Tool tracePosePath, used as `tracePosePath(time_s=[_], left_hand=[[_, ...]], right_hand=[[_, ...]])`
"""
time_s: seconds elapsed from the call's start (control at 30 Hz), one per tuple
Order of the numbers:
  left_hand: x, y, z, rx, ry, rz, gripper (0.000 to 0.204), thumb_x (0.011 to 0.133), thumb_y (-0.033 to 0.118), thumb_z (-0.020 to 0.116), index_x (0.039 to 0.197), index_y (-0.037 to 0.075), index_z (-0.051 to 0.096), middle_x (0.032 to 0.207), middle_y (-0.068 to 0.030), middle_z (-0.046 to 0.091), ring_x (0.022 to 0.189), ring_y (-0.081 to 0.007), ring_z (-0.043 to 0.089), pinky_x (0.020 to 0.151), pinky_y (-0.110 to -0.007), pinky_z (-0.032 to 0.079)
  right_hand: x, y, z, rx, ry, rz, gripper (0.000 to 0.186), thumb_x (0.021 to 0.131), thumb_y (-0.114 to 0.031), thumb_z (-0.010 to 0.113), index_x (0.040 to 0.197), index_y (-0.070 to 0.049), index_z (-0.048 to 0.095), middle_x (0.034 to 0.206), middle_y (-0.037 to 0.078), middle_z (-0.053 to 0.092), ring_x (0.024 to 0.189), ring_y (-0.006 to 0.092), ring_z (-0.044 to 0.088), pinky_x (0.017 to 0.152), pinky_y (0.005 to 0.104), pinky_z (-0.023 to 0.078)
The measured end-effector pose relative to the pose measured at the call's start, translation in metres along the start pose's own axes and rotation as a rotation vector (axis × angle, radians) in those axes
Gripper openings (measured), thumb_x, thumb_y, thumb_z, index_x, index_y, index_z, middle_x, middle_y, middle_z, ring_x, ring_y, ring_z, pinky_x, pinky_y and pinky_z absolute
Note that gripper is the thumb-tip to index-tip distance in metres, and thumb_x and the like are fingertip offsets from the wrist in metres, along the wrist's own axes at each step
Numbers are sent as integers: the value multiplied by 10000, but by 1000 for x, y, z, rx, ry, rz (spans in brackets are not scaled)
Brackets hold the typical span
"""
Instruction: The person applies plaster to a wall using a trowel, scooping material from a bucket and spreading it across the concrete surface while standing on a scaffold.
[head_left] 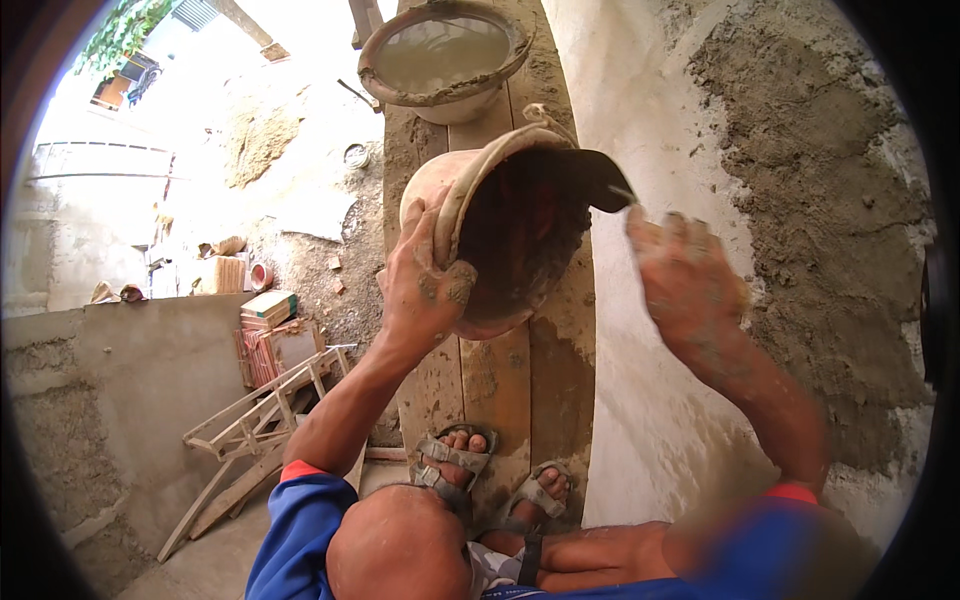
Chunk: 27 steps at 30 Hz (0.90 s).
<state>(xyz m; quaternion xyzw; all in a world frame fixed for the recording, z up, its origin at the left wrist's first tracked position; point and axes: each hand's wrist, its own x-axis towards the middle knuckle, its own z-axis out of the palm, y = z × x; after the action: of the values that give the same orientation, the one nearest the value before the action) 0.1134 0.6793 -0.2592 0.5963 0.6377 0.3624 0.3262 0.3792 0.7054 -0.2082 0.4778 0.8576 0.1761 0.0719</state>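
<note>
Our left hand [425,285] grips the left rim of the tilted bucket [447,215] over the planks [495,375]; our right hand [690,275] seems closed on a dark blade [602,178]; we should scrape the inside evenly.

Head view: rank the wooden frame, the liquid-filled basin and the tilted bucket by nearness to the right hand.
From the right hand:
1. Bucket: just to its left.
2. Basin: beyond the bucket, on the planks.
3. Wooden frame: far left, down past the planks.
</note>
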Motion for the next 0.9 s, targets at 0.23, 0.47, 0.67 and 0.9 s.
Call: tracePosePath(time_s=[0.23, 0.47, 0.67, 0.9], left_hand=[[-2, 1, 4, 85, 128, 178, 715, 682, 11, 571, 1387, 27, 447, 1345, -248, 501, 1274, -415, 467, 1053, -438, 391], [32, -20, -31, -422, -137, -52, 584, 652, 73, 579, 1226, -36, 559, 1012, -96, 649, 928, -172, 592, 880, -307, 475], [68, -29, -38, -327, -384, 104, 684, 676, 330, 674, 1241, -37, 551, 1063, -72, 641, 955, -145, 577, 865, -292, 471], [85, -26, -41, -326, -454, 107, 674, 695, 319, 725, 1249, -24, 552, 1088, -56, 643, 980, -139, 574, 900, -293, 463]], right_hand=[[19, -25, 31, 272, -286, -52, 321, 801, -17, 567, 1118, 24, 547, 818, 161, 588, 753, 297, 616, 657, 404, 505], [37, -24, 23, 605, -197, -64, 303, 817, -7, 543, 1118, 27, 526, 812, 193, 581, 736, 345, 613, 662, 427, 511], [29, -65, 56, 109, 44, -143, 478, 812, -94, 562, 1283, -15, 534, 931, 128, 572, 854, 246, 570, 696, 344, 497], [9, -50, 31, 82, -419, -184, 463, 810, -76, 581, 1264, -7, 520, 969, 146, 585, 906, 278, 594, 702, 355, 504]])
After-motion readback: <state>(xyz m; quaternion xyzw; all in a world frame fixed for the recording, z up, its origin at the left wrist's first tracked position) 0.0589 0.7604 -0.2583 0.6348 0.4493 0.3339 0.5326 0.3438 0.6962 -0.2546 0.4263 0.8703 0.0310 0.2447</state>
